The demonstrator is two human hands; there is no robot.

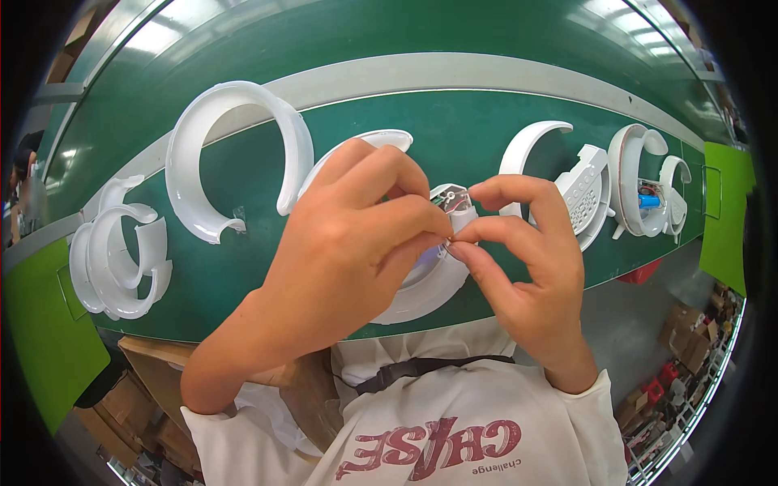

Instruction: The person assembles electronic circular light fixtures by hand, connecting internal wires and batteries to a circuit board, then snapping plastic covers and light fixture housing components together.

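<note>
In the middle of the green bench, my left hand [344, 231] and my right hand [531, 251] meet over a curved white plastic housing [433, 292]. Thumb and forefinger of each hand are pinched together, the tips almost touching. Whatever lies between them is too small and covered to make out. Just beyond the fingertips, the housing's end shows a small compartment [451, 197] with metal-looking parts inside. My left hand hides much of the housing. Behind that hand, another curved white shell [389, 139] shows in part.
A large white ring-shaped shell [182, 162] stands at the left, with several nested curved shells [113, 259] farther left. To the right are a white arc [519, 150], a perforated white part [587, 198] and shells around a blue cylinder [648, 201]. Cardboard boxes [121, 413] lie below left.
</note>
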